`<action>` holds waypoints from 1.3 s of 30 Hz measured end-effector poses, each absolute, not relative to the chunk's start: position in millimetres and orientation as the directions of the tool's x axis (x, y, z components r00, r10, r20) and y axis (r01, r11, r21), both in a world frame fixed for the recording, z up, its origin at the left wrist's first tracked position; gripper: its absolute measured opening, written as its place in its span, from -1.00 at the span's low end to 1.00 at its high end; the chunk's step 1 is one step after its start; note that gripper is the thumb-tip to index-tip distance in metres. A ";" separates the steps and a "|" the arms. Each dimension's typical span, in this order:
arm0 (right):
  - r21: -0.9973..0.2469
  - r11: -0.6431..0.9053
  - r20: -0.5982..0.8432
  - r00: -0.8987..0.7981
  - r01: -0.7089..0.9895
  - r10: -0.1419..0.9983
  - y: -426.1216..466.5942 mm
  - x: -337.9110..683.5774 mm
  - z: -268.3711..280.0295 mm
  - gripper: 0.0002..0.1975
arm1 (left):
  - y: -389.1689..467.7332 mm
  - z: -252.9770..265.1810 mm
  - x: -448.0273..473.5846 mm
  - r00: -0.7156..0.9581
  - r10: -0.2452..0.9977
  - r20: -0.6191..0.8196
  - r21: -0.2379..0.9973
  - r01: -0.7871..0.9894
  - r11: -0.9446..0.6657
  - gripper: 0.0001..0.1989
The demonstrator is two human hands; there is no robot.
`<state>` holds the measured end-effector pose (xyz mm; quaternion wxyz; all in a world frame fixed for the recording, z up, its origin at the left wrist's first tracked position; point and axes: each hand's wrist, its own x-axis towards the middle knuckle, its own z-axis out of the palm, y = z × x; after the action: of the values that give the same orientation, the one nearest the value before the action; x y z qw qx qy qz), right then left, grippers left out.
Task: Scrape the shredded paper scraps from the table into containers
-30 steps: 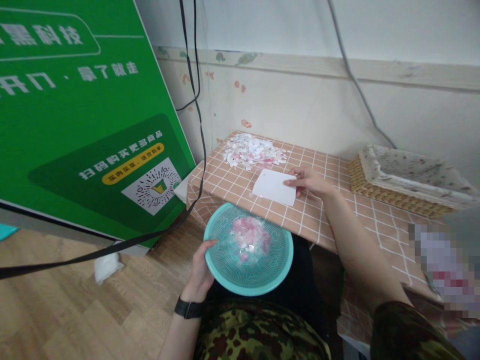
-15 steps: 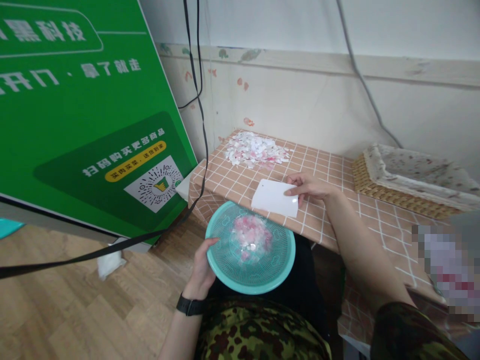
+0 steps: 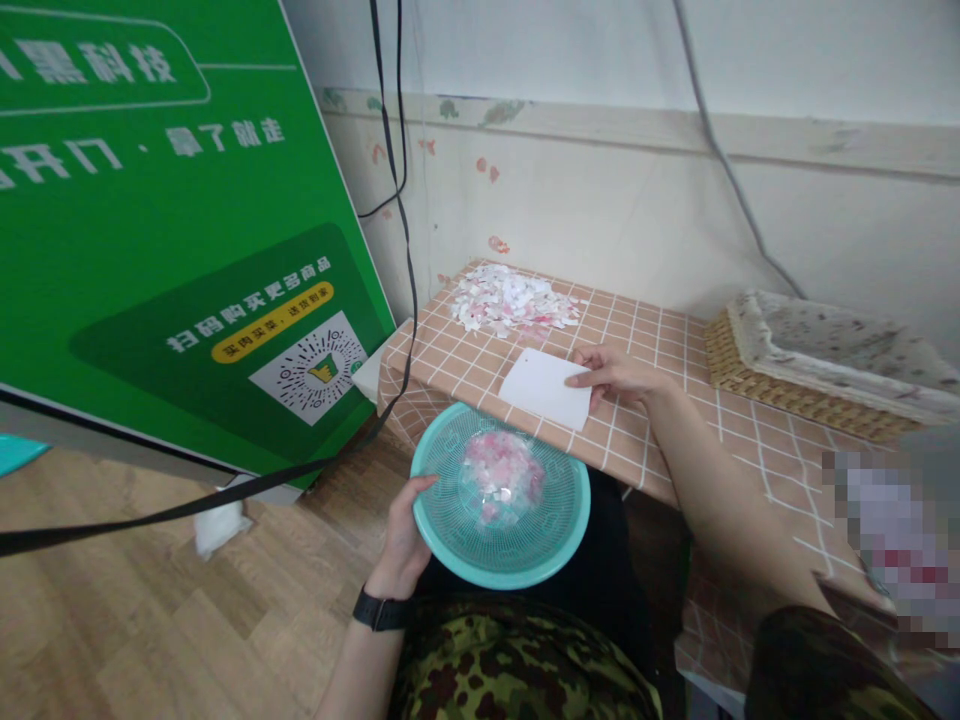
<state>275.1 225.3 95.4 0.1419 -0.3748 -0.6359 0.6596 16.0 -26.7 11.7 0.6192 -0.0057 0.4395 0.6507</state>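
My left hand (image 3: 409, 535) grips the left rim of a turquoise plastic colander (image 3: 551, 545), thumb over the edge, just below the table's front edge. Inside it lies a heap of pink and white scraps (image 3: 501, 470), some of them shiny. My right hand (image 3: 611, 378) pinches the right side of a white card (image 3: 546, 388) that has a small hole near one corner. The card is over the front edge of the table, above the colander. Behind it, a flat pile of white and pink paper-like scraps (image 3: 514, 300) rests on the checked cloth.
A brown checked cloth covers the table (image 3: 645, 345). At the right stands a wicker basket (image 3: 795, 390) with a fabric lining. A green cabinet (image 3: 187, 250) with a QR code fills the left. A black strap (image 3: 407, 300) hangs in front of the table's left end.
My right hand has moved the white card slightly left and away from me, and the card's tilt has changed a little. My left hand and the colander have stayed in place.
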 end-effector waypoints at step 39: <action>-0.971 0.097 0.070 -0.131 0.219 0.989 261.6 292.8 73.8 -0.63 | -26.0 14.7 16.6 -0.253 0.778 -0.575 0.577 -0.800 0.167 -0.89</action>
<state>292.8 261.6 73.8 0.4293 -0.5004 -0.6037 0.4482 16.6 -26.0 14.7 0.6112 -0.0117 0.4580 0.6454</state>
